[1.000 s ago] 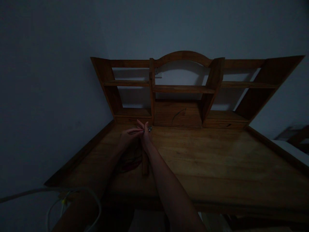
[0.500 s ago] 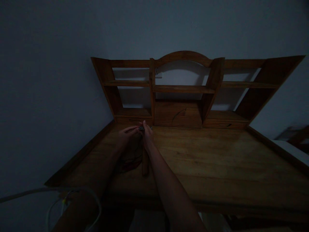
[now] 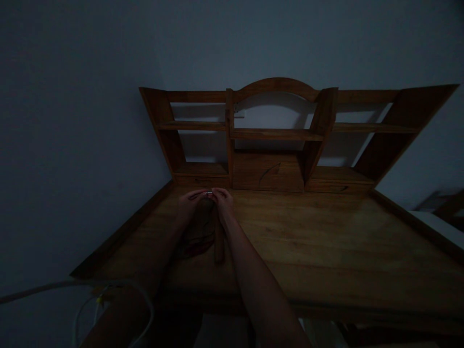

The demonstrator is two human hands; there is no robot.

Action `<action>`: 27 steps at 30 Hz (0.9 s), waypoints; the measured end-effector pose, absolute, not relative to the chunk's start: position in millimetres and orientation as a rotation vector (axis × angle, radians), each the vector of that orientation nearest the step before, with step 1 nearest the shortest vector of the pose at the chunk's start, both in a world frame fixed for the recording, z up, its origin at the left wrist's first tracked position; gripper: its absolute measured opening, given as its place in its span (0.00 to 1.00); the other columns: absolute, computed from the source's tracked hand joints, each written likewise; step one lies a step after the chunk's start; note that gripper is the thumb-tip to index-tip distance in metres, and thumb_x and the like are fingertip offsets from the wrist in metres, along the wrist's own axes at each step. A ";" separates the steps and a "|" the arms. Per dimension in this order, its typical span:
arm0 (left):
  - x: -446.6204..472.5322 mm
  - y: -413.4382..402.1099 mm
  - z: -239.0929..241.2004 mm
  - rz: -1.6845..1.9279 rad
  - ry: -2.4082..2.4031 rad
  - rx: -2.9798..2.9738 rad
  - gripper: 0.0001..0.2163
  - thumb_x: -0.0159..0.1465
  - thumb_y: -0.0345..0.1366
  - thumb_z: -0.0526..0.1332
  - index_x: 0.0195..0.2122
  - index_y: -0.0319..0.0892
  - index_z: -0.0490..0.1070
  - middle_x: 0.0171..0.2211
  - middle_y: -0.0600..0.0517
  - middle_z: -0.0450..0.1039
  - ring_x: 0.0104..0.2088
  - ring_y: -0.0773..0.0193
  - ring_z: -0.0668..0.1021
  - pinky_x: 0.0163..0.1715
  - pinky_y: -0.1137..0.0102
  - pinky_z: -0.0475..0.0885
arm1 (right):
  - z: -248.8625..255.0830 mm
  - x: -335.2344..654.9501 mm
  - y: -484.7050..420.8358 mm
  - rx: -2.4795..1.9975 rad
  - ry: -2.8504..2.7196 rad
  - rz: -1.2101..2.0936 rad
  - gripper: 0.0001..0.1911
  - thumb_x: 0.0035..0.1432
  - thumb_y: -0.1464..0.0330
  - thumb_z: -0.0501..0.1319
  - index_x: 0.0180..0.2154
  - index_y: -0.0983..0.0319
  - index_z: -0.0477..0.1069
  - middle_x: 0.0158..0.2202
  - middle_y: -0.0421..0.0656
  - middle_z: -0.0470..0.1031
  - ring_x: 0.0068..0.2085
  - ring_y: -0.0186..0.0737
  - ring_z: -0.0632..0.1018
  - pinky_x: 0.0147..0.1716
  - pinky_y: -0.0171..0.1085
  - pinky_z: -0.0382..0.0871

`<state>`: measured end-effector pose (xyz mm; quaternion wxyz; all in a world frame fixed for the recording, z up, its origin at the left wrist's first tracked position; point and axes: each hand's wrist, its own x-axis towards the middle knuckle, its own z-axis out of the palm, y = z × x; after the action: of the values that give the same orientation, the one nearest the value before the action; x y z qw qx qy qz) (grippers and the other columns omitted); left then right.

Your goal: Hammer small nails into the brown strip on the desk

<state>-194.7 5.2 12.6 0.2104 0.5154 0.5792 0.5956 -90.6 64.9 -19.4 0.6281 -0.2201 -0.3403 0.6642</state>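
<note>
My left hand (image 3: pixel 188 203) and my right hand (image 3: pixel 223 200) meet over the left part of the wooden desk (image 3: pixel 308 232). Between their fingertips they pinch a small shiny metal piece (image 3: pixel 209 193), too dark and small to name. Both hands are closed on it, one at each end. Below my right wrist lies a brown wooden stick or bar (image 3: pixel 219 241) on the desk. Left of it, between my forearms, is a dark reddish bundle (image 3: pixel 197 246) with thin cord-like lines; its kind is unclear in the dim light.
A wooden shelf unit (image 3: pixel 275 134) with drawers stands along the desk's back edge against the wall. A pale cable (image 3: pixel 108 282) loops across the lower left, in front of my left forearm. Raised wooden edges (image 3: pixel 123 229) border the desk's sides.
My right hand's fingers have shifted and now pinch the metal piece's right end, where before the thumb pointed up and the piece stuck out past it. My left hand has hardly moved.
</note>
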 end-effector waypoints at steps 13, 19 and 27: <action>-212.4 21.2 -8.5 1.741 1.515 1.472 0.15 0.55 0.44 0.64 0.40 0.42 0.76 0.41 0.46 0.78 0.42 0.57 0.79 0.47 0.64 0.71 | -20.9 -93.9 63.6 -0.585 -0.860 1.533 0.07 0.41 0.66 0.70 0.25 0.60 0.76 0.23 0.40 0.78 0.32 0.43 0.80 0.38 0.43 0.76; -211.3 16.2 -0.7 1.701 1.541 1.434 0.17 0.54 0.44 0.65 0.42 0.42 0.77 0.43 0.46 0.78 0.44 0.56 0.78 0.50 0.63 0.70 | -26.7 -94.2 66.2 -0.563 -0.851 1.540 0.07 0.37 0.71 0.70 0.24 0.61 0.76 0.25 0.40 0.79 0.30 0.40 0.80 0.41 0.42 0.74; -206.0 16.9 -4.1 1.630 1.278 1.152 0.23 0.52 0.41 0.68 0.49 0.41 0.72 0.48 0.44 0.75 0.48 0.55 0.77 0.52 0.61 0.70 | -26.6 -92.8 68.0 -0.523 -0.782 1.543 0.08 0.38 0.70 0.70 0.27 0.62 0.77 0.27 0.41 0.80 0.33 0.40 0.80 0.43 0.42 0.74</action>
<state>-206.0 16.9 -4.1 0.3760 0.4504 0.4997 0.6372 -92.8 68.0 -26.6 0.6187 -0.2275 -0.3401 0.6707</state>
